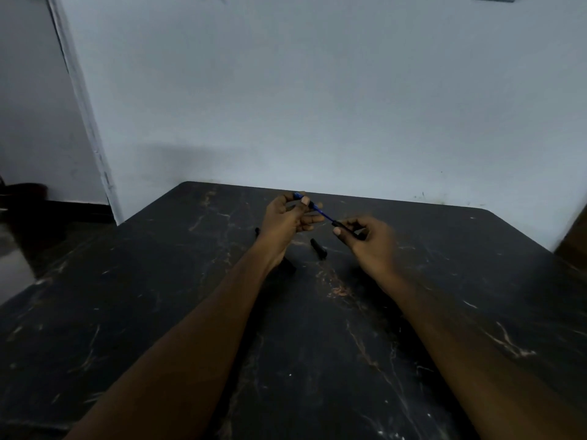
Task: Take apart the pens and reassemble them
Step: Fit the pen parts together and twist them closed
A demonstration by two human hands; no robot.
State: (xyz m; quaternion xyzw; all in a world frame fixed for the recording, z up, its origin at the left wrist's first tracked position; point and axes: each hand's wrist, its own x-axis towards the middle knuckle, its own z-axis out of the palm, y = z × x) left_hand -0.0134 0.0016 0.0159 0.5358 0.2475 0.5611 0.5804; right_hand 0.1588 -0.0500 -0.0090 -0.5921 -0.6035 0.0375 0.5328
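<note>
Both my hands are raised above the far half of a black marble table (158, 312). My left hand (287, 215) pinches the upper end of a thin blue pen refill (320, 212) that slants down to the right. My right hand (365, 238) grips a short black pen part (341, 224) at the refill's lower end. Whether the refill sits inside that part is hard to tell. A black pen piece (318, 248) lies on the table between my wrists. Another black piece (289, 265) shows partly under my left wrist, and a small dark tip (257, 230) pokes out left of it.
The table's far edge meets a pale blue-grey wall (317, 106). A white door frame (85, 122) runs down at the left, with dark floor beyond the table's left edge. A brown object (575, 239) stands at the far right.
</note>
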